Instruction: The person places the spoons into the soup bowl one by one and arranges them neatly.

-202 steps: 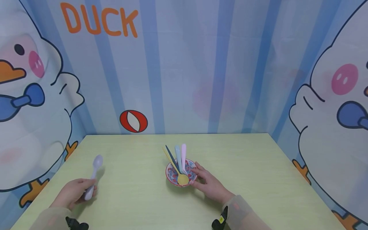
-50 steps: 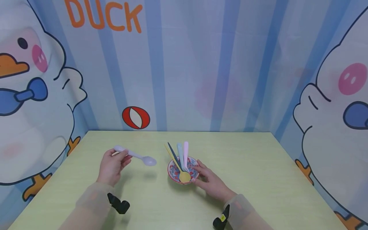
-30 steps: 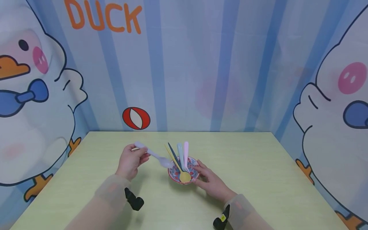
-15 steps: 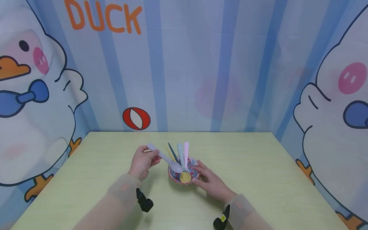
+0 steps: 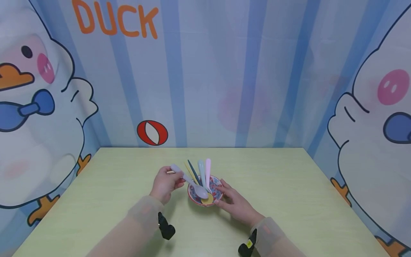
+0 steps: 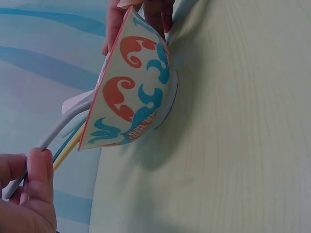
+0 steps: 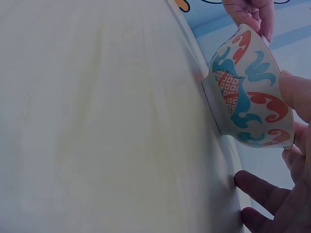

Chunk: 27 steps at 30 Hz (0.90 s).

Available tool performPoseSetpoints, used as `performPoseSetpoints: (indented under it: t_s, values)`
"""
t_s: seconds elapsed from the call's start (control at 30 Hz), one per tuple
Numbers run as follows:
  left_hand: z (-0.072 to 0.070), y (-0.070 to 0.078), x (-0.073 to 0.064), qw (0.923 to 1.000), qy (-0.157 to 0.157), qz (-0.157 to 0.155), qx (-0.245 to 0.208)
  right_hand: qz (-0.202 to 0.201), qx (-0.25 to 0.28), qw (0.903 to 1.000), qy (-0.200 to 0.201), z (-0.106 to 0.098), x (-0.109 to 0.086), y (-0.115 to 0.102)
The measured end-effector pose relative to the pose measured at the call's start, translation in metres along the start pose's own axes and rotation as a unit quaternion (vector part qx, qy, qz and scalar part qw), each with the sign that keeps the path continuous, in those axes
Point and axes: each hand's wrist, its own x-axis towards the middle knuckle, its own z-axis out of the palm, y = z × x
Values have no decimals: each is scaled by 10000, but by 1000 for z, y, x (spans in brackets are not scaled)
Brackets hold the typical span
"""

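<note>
In the head view my left hand (image 5: 165, 184) pinches a pale lilac spoon (image 5: 200, 192) by its handle, left of a patterned bowl (image 5: 191, 198). The spoon's head lies inside the bowl's outline, over a yellow spoon (image 5: 207, 199). Also in the bowl are a dark blue utensil (image 5: 194, 171), a light blue spoon (image 5: 201, 169) and a pink spoon (image 5: 208, 171), handles leaning toward the back. My right hand (image 5: 239, 207) holds the bowl's right rim between thumb and fingers. The left wrist view shows the bowl's red and blue outer pattern (image 6: 131, 92) and the lilac handle.
The bowl stands on a pale wood-grain table (image 5: 273, 178). Behind it hangs a blue striped backdrop (image 5: 208, 71) with cartoon ducks at both sides. Small black cameras (image 5: 166, 226) are strapped to both wrists.
My left hand has carried the lilac spoon from the table's left side rightward to the bowl, turning its head toward the bowl and lowering it inside the rim. My right hand stays at the bowl.
</note>
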Motion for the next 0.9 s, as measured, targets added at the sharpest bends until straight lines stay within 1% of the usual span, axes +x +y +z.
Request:
performPoseSetpoints:
  t_s: [0.13, 0.33, 0.53, 0.9]
  values:
    - [1, -4, 1, 9999, -32, -39, 98, 18, 32, 10000, -4, 0, 1, 1]
    - [3, -7, 1, 9998, -115, -104, 125, 17, 10, 10000, 30, 1, 2, 4]
    - [3, -11, 2, 9996, -134, -145, 187, 13, 5, 10000, 38, 1, 1, 3]
    - [5, -19, 7, 9999, -16, -91, 84, -12, 4, 10000, 32, 1, 0, 3]
